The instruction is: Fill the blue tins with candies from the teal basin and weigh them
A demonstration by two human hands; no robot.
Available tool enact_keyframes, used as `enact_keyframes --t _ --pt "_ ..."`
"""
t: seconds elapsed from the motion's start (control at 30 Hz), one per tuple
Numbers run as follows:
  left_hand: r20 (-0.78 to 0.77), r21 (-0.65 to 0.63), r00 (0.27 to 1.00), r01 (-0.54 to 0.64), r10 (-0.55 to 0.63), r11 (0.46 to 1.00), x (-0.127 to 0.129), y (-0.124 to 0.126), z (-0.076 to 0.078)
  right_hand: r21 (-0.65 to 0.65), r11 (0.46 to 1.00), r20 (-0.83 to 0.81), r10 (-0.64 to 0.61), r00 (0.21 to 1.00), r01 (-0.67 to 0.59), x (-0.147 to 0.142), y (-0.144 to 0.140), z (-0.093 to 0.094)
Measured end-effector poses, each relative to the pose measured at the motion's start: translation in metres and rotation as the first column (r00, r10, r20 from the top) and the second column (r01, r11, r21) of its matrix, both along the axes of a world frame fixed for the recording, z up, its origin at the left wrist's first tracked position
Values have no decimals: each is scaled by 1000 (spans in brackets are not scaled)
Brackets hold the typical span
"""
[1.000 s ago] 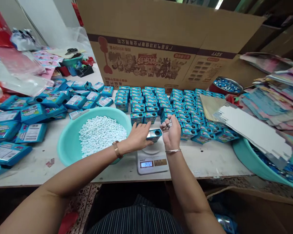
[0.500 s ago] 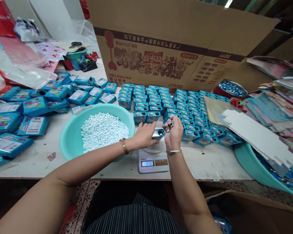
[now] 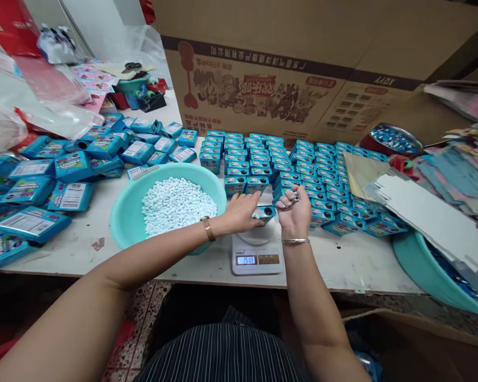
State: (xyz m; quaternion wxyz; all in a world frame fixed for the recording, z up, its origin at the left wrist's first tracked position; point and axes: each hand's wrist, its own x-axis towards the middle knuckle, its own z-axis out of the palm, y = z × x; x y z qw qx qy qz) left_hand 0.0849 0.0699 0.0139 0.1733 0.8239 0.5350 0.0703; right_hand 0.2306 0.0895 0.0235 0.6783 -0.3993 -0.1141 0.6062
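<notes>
Under the left hand (image 3: 239,212) a small tin (image 3: 263,213) — glossy printed metal; below it a smooth white plastic scale (image 3: 257,257); left of that hand a matt turquoise plastic basin (image 3: 131,212); beyond both hands, a brown cardboard box (image 3: 302,79) — dull, printed; the table (image 3: 342,260) looks scuffed, painted white.

A basin (image 3: 125,212) of tablets (image 3: 178,204) sits left of the scale (image 3: 257,257), with rows of tins (image 3: 298,170) behind it.

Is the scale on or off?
On. The scale display shows lit digits, under the tin that the left hand holds.
</notes>
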Motion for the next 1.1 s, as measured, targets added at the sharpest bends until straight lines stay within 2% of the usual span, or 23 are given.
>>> enact_keyframes --t 0.2,0.4,0.57,0.77,0.93,1.1 --pt "71 -38 997 3 -1 999 -5 4 7 3 1000 -62 20 998 -20 4 -5 4" --pt "144 -73 989 20 -9 997 -12 7 7 26 996 -12 89 996 -88 -8 -6 11" --pt "136 -61 991 27 -19 998 -14 5 6 52 998 86 21 996 -26 -18 -6 8" --pt "108 -45 994 32 -27 998 -11 4 3 148 989 215 -12 977 -21 -22 -7 -3" --pt "109 -56 994 33 -27 998 -10 4 2 166 986 210 -27 977 -9 -22 -9 -5" --pt "112 -44 993 40 -34 998 -12 3 3 119 993 160 -19 987 0 -21 -10 0"
